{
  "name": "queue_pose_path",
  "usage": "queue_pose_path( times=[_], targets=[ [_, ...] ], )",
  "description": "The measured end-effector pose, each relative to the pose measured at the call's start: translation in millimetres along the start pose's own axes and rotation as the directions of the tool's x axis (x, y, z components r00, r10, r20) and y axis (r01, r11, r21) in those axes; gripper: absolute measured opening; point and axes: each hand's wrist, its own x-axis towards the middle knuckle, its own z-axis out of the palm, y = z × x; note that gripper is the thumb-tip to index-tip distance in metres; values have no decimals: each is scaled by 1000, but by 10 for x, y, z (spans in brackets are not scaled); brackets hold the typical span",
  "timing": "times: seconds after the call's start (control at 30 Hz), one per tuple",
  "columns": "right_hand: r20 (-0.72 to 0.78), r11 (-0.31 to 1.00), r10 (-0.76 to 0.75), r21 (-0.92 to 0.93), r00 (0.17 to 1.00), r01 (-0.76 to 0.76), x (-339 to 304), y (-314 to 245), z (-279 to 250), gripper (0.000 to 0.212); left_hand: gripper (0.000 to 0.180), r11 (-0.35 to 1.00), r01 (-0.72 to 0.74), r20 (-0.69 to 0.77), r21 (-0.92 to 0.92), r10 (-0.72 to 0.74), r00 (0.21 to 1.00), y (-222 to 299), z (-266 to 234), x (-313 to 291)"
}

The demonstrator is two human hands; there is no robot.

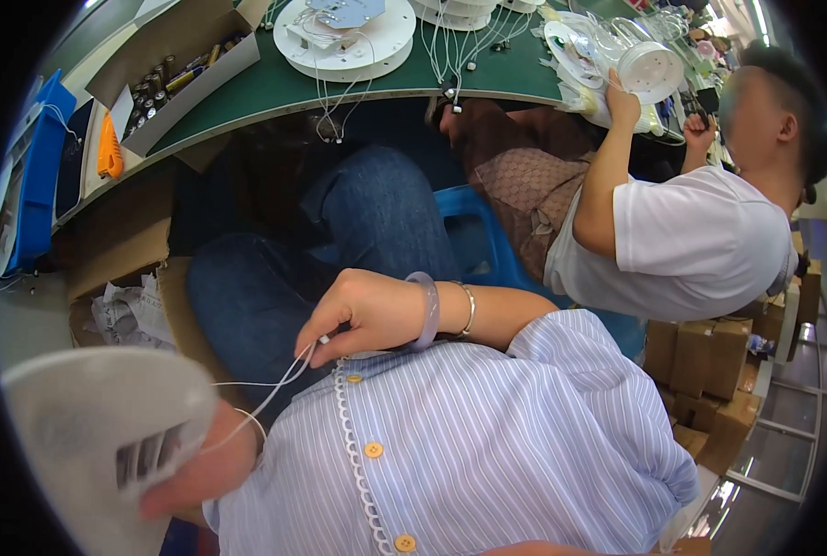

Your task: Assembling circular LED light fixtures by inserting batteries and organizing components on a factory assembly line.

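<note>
The left hand (205, 473) holds a white round lamp housing (98, 435) close under the camera at the lower left, its fingers curled against the slotted face of the housing; the grip is closed on its edge. Thin white wires (274, 385) run from the housing up to the right hand (362, 310), whose thumb and fingertips are pressed together, pinching the wires just above the striped shirt (487, 435). That wrist wears a pale lilac bangle (424, 310) and a slim metal bracelet (469, 309).

Beyond the knees in blue jeans (339, 241), the green worktop (274, 88) carries a white disc-shaped lamp base (344, 37) with wires hanging over its edge, and an open cardboard box (168, 65) of small metal parts. To the right, another person in a white T-shirt (691, 250) holds a white round lamp part (650, 69) at the worktop.
</note>
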Motion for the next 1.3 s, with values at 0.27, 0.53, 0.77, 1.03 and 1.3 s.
queue_pose_path(
  times=[0.27, 0.53, 0.77, 1.03, 1.3],
  targets=[
    [-395, 953, -56, 251, 917, 167, 83, -94, -458, 62, 64, 357, 810, -41, -465, -923, 383, -377, -449, 124],
    [-488, 812, 50, 529, 872, 249, 267, 50, -575, 31, 61, -155, 831, 247, -534, -969, -22, -784, -480, -7],
    [-827, 866, 79, 333, 556, 372, 105, -22, -1118, 19, 57, 319, 948, -297, -16, -906, 300, -985, -523, 265],
    [-869, 925, 104, 264, 485, 275, 45, -173, -1434, 26, 28, 358, 758, -328, 545, -741, 586, -1446, -510, 836],
    [-819, 929, 186, 327, 543, 175, 106, -149, -1829, 14, 27, 237, 768, -419, 595, -724, 548, -1806, -617, 1116]
  ],
)
